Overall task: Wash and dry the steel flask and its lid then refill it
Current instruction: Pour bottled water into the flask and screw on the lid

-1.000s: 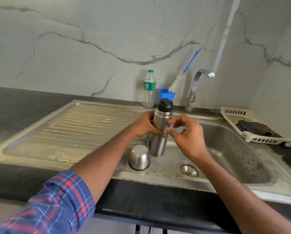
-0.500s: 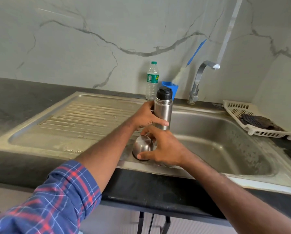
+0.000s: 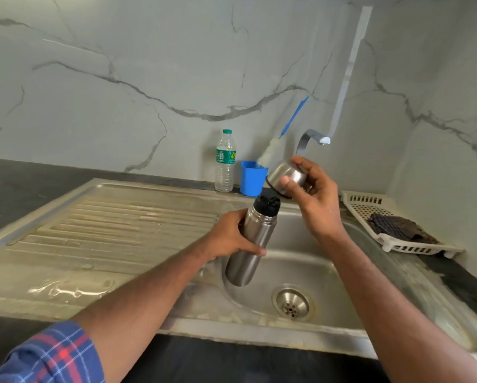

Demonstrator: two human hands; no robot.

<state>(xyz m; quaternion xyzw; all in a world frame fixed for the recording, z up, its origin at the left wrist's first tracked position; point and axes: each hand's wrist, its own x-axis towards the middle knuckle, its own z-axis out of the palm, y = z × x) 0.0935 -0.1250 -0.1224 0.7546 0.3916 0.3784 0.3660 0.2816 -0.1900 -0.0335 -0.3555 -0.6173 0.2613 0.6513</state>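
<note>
your left hand grips the tall steel flask over the sink basin; your right hand holds its domed steel lid. next, likely capping: align lid over stopper.

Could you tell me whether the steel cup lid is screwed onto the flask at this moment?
No, the right hand holds the steel cup lid in the air, apart from the flask that the left hand grips.

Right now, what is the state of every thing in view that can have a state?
Steel flask: tilted over the sink basin, gripped by left hand, black stopper on.
Steel cup lid: off the flask, held in right hand.
Curved steel tap: no water running.
Clear plastic bottle: upright, green cap on.
Steel sink drainboard: wet.
</note>
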